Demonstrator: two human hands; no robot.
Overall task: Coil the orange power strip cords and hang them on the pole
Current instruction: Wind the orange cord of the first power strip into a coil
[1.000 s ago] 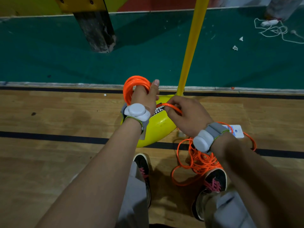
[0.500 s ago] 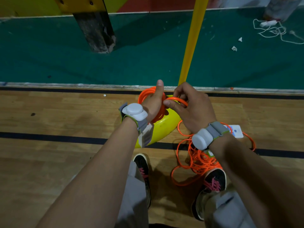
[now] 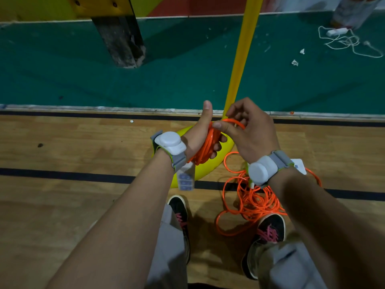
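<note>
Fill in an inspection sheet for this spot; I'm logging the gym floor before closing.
Surface: wooden floor with black lines, green flooring beyond.
Job's things: orange coil in hand; loose orange cord heaped by the feet; yellow pole on its yellow base.
Clutter: white scraps on the green.
Grippers: left hand grips the coil; right hand pinches one loop.
Cables: white cord tangled far right.
Surroundings: dark post, painted wall.

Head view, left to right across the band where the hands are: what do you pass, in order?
left wrist sensor → left hand gripping the orange cord coil → right hand pinching a loop → white power strip on the floor
</note>
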